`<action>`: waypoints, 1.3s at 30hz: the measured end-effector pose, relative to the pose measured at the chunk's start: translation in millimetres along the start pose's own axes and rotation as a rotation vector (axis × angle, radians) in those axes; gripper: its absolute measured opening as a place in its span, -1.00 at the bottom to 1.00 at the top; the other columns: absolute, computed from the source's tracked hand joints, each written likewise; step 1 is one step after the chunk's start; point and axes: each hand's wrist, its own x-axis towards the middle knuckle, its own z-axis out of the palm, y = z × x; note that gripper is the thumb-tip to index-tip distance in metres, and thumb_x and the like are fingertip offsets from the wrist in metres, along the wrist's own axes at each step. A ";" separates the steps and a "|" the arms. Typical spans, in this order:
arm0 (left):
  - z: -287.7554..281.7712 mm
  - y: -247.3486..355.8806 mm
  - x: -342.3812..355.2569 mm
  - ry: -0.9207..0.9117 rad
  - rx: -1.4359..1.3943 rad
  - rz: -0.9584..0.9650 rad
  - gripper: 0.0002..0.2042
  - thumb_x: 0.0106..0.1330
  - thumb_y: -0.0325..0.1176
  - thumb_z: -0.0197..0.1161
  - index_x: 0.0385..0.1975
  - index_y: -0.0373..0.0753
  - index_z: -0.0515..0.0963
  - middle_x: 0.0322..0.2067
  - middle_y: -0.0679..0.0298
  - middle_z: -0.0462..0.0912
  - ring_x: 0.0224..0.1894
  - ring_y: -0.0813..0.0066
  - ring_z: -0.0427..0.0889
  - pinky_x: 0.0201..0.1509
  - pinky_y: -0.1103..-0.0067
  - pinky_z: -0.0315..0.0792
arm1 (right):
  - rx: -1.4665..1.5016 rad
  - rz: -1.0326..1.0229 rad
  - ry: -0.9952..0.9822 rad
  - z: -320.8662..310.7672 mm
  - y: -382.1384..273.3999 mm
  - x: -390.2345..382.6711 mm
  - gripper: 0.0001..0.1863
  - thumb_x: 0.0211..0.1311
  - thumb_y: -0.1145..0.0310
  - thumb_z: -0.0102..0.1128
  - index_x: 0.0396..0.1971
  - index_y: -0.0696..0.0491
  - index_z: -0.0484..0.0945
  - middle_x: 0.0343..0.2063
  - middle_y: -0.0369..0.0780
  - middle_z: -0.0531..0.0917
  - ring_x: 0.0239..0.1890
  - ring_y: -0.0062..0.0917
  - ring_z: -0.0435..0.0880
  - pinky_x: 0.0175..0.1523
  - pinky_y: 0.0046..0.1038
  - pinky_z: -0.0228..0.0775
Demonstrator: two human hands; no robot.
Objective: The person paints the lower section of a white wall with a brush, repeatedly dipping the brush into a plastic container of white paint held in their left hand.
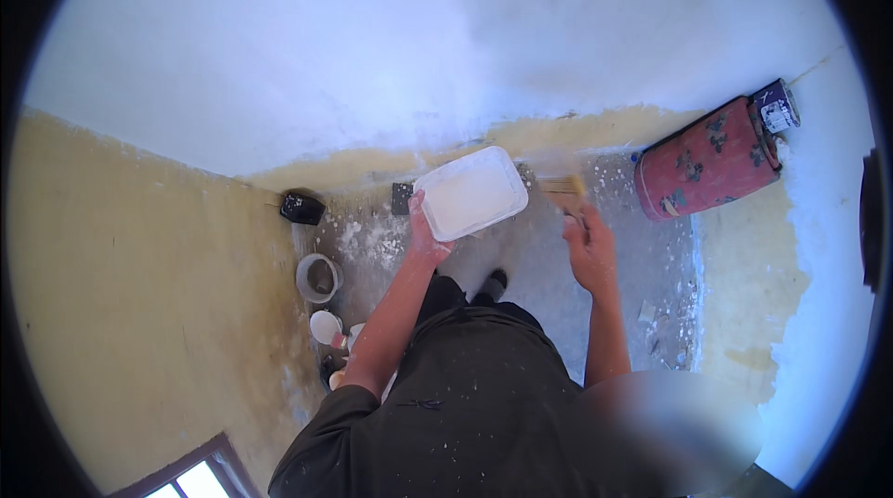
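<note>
My left hand [430, 230] grips the left side of a white rectangular tray [470, 193] with white paint in it, held in front of me at a slight tilt. To its right, my right hand [591, 252] has its fingers closed round the handle of a wide paintbrush [564, 187], whose pale bristles point toward the tray without visibly touching it.
White paint covers the upper wall [372, 52] above yellow patches [121, 247]. At left on the spattered floor [614, 303] are a black container [300, 207], a bucket [306, 282] and a white pot [325, 327]. A red patterned cylinder [693, 168] and a can [778, 107] are at right.
</note>
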 end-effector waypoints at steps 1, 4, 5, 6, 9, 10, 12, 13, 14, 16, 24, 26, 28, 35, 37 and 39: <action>0.8 -3.4 2.6 -0.008 -0.001 0.008 -0.40 0.34 0.11 -0.15 0.24 -0.19 0.24 0.13 0.18 0.43 0.15 0.20 0.46 0.20 0.25 0.39 | -0.131 -0.106 -0.063 -3.5 -20.9 7.0 -0.71 0.29 0.33 0.07 -0.02 0.03 0.46 -0.62 -0.25 0.44 -0.65 -0.54 0.46 -0.51 -0.43 0.32; 6.8 -17.2 5.7 0.013 0.015 -0.034 -0.40 0.34 0.12 -0.17 0.24 -0.18 0.23 0.14 0.16 0.42 0.16 0.19 0.45 0.20 0.24 0.39 | -0.433 -0.269 -0.219 -10.9 -45.2 17.4 -0.62 0.19 0.39 0.05 0.04 -0.04 0.50 -0.43 -0.10 0.57 -0.48 -0.31 0.59 -0.34 -0.24 0.41; 10.4 -17.2 6.9 0.031 0.025 -0.051 -0.39 0.34 0.13 -0.18 0.24 -0.18 0.23 0.14 0.15 0.42 0.17 0.18 0.44 0.21 0.24 0.38 | -0.537 -0.239 -0.265 -9.2 -54.7 19.0 -0.61 0.18 0.39 0.05 0.05 -0.04 0.50 -0.43 -0.10 0.57 -0.46 -0.28 0.60 -0.33 -0.23 0.42; 13.6 -16.0 7.8 0.006 0.036 -0.061 -0.39 0.34 0.13 -0.18 0.25 -0.18 0.22 0.14 0.14 0.41 0.17 0.16 0.43 0.21 0.23 0.37 | -0.639 -0.208 -0.311 -5.9 -64.2 20.5 -0.60 0.17 0.40 0.04 0.05 -0.05 0.50 -0.42 -0.10 0.56 -0.43 -0.26 0.61 -0.31 -0.22 0.43; 27.3 -19.0 10.9 -0.062 0.063 -0.094 -0.37 0.34 0.15 -0.19 0.25 -0.18 0.20 0.16 0.09 0.38 0.20 0.10 0.40 0.24 0.18 0.34 | -0.834 -0.188 -0.341 4.8 -62.3 23.4 -0.60 0.16 0.38 0.05 0.05 -0.11 0.51 -0.43 -0.12 0.54 -0.44 -0.24 0.61 -0.34 -0.22 0.44; 31.2 -20.6 12.6 -0.070 0.076 -0.098 -0.36 0.34 0.16 -0.21 0.26 -0.18 0.20 0.17 0.08 0.37 0.21 0.08 0.39 0.25 0.16 0.33 | -0.877 -0.194 -0.335 9.7 -59.0 25.0 -0.60 0.16 0.36 0.05 0.04 -0.14 0.51 -0.44 -0.12 0.53 -0.45 -0.24 0.61 -0.37 -0.23 0.44; 32.5 -20.1 17.7 -0.112 0.060 -0.129 -0.35 0.34 0.18 -0.24 0.26 -0.19 0.18 0.19 0.05 0.35 0.23 0.05 0.36 0.26 0.13 0.31 | -0.912 -0.182 -0.341 16.8 -56.8 27.7 -0.60 0.16 0.39 0.01 0.03 -0.13 0.51 -0.43 -0.12 0.54 -0.44 -0.23 0.61 -0.37 -0.23 0.45; 31.7 -19.0 20.5 -0.144 0.029 -0.156 -0.34 0.34 0.18 -0.25 0.27 -0.19 0.17 0.20 0.05 0.34 0.24 0.04 0.35 0.27 0.12 0.30 | -0.929 -0.176 -0.347 19.9 -57.2 29.2 -0.60 0.16 0.41 -0.01 0.03 -0.12 0.52 -0.42 -0.12 0.54 -0.44 -0.23 0.62 -0.36 -0.23 0.45; 30.5 -17.9 23.1 -0.175 -0.002 -0.182 -0.34 0.34 0.19 -0.27 0.27 -0.19 0.16 0.21 0.04 0.33 0.25 0.04 0.34 0.27 0.11 0.30 | -0.924 -0.175 -0.345 23.9 -57.7 30.6 -0.59 0.16 0.42 -0.02 0.03 -0.11 0.51 -0.41 -0.12 0.54 -0.43 -0.23 0.62 -0.36 -0.23 0.45; 32.7 -17.2 25.6 -0.193 0.031 -0.176 -0.33 0.34 0.19 -0.30 0.28 -0.19 0.15 0.21 0.03 0.32 0.25 0.03 0.33 0.28 0.10 0.29 | -0.913 -0.172 -0.341 31.5 -58.8 32.8 -0.58 0.15 0.43 -0.04 0.04 -0.10 0.51 -0.40 -0.12 0.55 -0.42 -0.22 0.62 -0.35 -0.22 0.46; 49.0 7.5 25.0 -0.209 0.033 -0.192 -0.36 0.39 0.13 -0.41 0.30 -0.20 0.12 0.23 0.05 0.29 0.25 0.04 0.33 0.27 0.11 0.30 | -0.989 -0.082 -0.384 55.8 -77.9 47.7 -0.59 0.12 0.44 -0.01 0.03 -0.02 0.51 -0.31 -0.09 0.56 -0.31 -0.24 0.63 -0.30 -0.26 0.50; 47.6 12.2 30.2 -0.197 0.009 -0.202 -0.38 0.40 0.11 -0.42 0.30 -0.20 0.12 0.23 0.07 0.29 0.25 0.06 0.34 0.27 0.13 0.31 | -0.992 -0.057 -0.383 62.2 -79.8 48.9 -0.59 0.12 0.44 0.00 0.03 -0.01 0.51 -0.29 -0.09 0.55 -0.29 -0.26 0.63 -0.29 -0.27 0.51; 51.9 18.1 25.6 -0.170 0.024 -0.192 -0.39 0.41 0.10 -0.43 0.29 -0.20 0.12 0.23 0.07 0.30 0.25 0.07 0.34 0.28 0.15 0.32 | -0.980 -0.047 -0.352 65.8 -78.5 47.2 -0.59 0.13 0.43 -0.01 0.03 -0.04 0.51 -0.30 -0.10 0.55 -0.29 -0.26 0.63 -0.29 -0.25 0.50; 47.9 30.1 33.0 -0.154 0.022 -0.180 -0.40 0.42 0.09 -0.40 0.29 -0.22 0.12 0.23 0.07 0.30 0.24 0.09 0.35 0.27 0.17 0.33 | -0.976 -0.081 -0.300 75.3 -80.8 47.5 -0.63 0.16 0.39 -0.01 -0.01 -0.11 0.54 -0.41 -0.12 0.55 -0.39 -0.22 0.62 -0.34 -0.23 0.46; 52.0 31.5 31.4 -0.167 0.020 -0.185 -0.40 0.42 0.08 -0.41 0.28 -0.22 0.13 0.22 0.07 0.30 0.25 0.09 0.35 0.27 0.16 0.33 | -0.937 -0.088 -0.272 74.1 -86.0 46.5 -0.63 0.16 0.39 0.00 -0.01 -0.11 0.54 -0.42 -0.12 0.55 -0.39 -0.22 0.62 -0.34 -0.23 0.45; 53.9 28.0 32.9 -0.168 0.035 -0.166 -0.40 0.42 0.07 -0.42 0.28 -0.22 0.13 0.22 0.06 0.31 0.25 0.09 0.35 0.26 0.16 0.33 | -0.946 -0.086 -0.276 72.6 -81.5 47.8 -0.63 0.16 0.38 0.02 0.00 -0.11 0.53 -0.43 -0.13 0.54 -0.39 -0.23 0.62 -0.34 -0.23 0.45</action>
